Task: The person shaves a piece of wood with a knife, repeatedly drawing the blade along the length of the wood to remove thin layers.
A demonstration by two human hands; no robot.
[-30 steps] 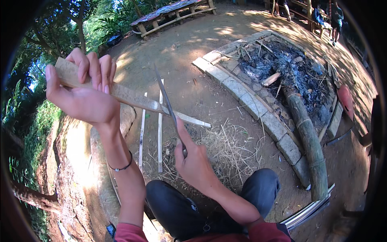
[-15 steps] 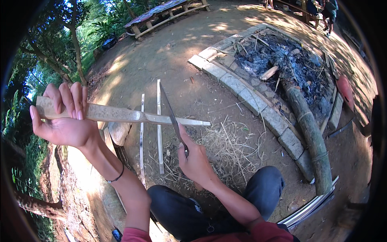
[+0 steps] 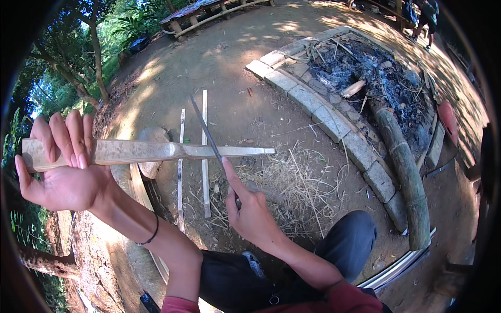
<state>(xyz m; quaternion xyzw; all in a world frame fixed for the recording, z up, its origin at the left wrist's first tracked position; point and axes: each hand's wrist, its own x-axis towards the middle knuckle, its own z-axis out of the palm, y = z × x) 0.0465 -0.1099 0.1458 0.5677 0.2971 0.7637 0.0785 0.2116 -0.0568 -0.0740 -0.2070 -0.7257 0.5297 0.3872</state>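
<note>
My left hand (image 3: 68,172), palm turned up, has its fingers curled around the wide end of a flat split bamboo strip (image 3: 135,151). The strip points to the right, with a notch partway along and a narrower, pale tapering end. My right hand (image 3: 255,219) grips a knife (image 3: 203,122), index finger stretched along it. Its dark, slender blade crosses the strip just right of the notch, tip pointing away to the far left; the handle is mostly hidden in the hand. Below, two thin strips (image 3: 205,182) lie on the ground beside a heap of pale shavings (image 3: 297,188).
A curved stone border (image 3: 334,125) rings a fire pit of ash (image 3: 381,78) on the right, with a thick bamboo pole (image 3: 402,167) leaning out of it. Near my left forearm is a rock (image 3: 154,151). A person (image 3: 428,21) stands far right; a low bamboo-framed structure (image 3: 203,15) is far off.
My left hand has shifted left and slightly nearer, with the bamboo strip in it. The knife now tilts more to the left and crosses the strip a little further left.
</note>
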